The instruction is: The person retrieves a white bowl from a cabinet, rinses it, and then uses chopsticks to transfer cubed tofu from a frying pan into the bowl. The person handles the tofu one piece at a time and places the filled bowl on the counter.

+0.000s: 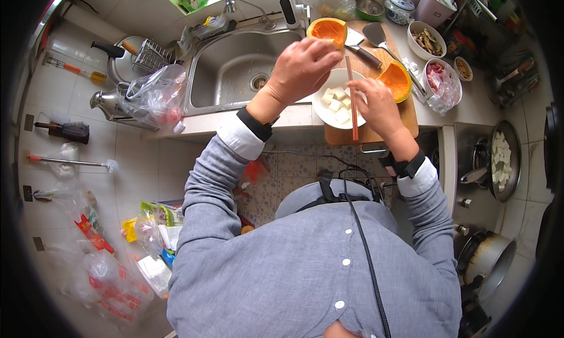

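A white bowl (318, 103) with white tofu-like cubes (338, 101) stands on a wooden cutting board (396, 124). Reddish-brown chopsticks (354, 117) span the bowl. My right hand (380, 105) has its fingertips around them near their middle. Over the bowl's upper left edge, my left hand (306, 67) hovers with loosely bent fingers; nothing shows in it, though its fingertips are partly hidden. Beyond it lies a cut pumpkin piece (327, 28), beside a cleaver (368, 57) and a black spatula (375, 33). Another pumpkin piece (396, 82) lies just past my right hand.
A steel sink (220, 84) is left of the board. Bowls of dried food (426, 40) and bagged red meat (438, 76) stand right. A frying pan (513, 162) with white cubes and a pot (493, 258) sit on the stove. A plastic bag (156, 95) hangs over the counter's left end.
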A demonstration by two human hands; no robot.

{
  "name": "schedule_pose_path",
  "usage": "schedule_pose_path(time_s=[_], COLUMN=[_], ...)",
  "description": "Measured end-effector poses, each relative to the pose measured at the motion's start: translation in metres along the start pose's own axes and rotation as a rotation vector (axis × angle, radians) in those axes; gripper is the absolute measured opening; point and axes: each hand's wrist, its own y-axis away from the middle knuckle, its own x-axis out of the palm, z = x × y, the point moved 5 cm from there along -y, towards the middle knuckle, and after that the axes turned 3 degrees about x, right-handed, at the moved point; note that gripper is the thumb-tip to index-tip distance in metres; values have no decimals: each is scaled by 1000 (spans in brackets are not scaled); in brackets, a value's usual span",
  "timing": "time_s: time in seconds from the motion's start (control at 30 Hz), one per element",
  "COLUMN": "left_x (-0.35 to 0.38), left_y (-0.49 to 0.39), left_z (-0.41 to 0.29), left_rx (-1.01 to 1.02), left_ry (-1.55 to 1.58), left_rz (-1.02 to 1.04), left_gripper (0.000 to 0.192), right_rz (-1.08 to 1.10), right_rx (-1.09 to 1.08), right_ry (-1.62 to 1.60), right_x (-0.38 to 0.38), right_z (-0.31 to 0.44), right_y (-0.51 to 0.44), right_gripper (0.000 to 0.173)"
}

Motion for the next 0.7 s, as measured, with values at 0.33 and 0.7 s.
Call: schedule_pose_path(time_s=[0.33, 0.7], left_x=[73, 125], left_y=[102, 176], left_z=[11, -29], left_rx=[-436, -1661], left_ry=[213, 1552], left_rz=[293, 504], left_gripper=[17, 50], right_rz=[200, 113], right_rx=[-206, -311], right_ry=[427, 399], right_x=[52, 61], right_z=[-44, -42], right_y=[20, 22], right_gripper=[22, 16])
